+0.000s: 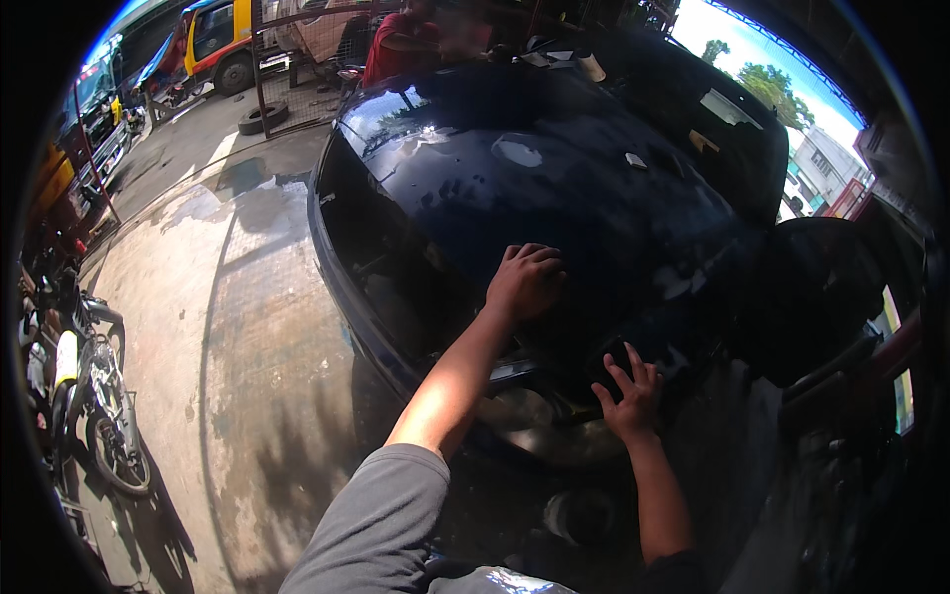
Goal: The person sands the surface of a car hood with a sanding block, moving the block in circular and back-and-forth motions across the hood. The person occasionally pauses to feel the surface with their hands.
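Note:
A glossy dark blue car body (594, 213) fills the middle, its broad curved panel catching the sky. My left hand (527, 280) rests on this panel with the fingers curled and drawn together; whatever lies under them is hidden. Closer to me and to the right, my right hand (630, 396) has its fingers spread at the car's near edge, holding nothing. Whether its fingertips touch the car I cannot tell. On the panel beyond my hands are a pale patch (518, 150) and a small light-coloured piece (635, 160).
At the far side of the car stands a person in a red shirt (396, 47). Left of the car runs a concrete floor (267, 327), with a bicycle (117, 426) at its left edge. A loose tire (263, 119) and a yellow and red vehicle (220, 38) are farther back.

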Demonstrator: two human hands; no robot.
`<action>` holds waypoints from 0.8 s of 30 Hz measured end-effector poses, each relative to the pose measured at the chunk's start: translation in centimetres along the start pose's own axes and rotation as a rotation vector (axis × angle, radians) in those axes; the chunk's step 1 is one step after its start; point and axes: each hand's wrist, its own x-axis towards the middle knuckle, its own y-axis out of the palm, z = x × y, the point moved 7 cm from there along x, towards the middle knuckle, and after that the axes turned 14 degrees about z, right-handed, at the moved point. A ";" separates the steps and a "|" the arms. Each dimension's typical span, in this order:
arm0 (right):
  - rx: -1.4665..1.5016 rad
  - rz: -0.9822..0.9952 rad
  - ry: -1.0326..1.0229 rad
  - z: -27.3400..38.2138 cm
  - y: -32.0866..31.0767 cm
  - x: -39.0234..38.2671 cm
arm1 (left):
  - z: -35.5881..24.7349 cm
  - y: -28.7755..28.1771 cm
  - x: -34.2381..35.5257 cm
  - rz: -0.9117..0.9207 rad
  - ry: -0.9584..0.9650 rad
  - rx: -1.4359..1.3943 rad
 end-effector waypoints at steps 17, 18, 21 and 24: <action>0.093 -0.190 0.180 -8.0 -1.3 0.1 | 0.4 0.1 0.0 -0.027 0.021 -0.007; 0.023 -0.193 0.279 -8.9 -1.3 0.8 | 0.3 0.1 0.0 -0.034 0.029 0.004; -0.060 -0.148 0.308 -5.6 0.0 2.2 | 0.5 0.3 -0.1 -0.022 0.006 -0.040; -0.016 0.030 0.010 -0.8 0.6 0.6 | 0.3 0.3 -0.1 -0.021 0.010 -0.012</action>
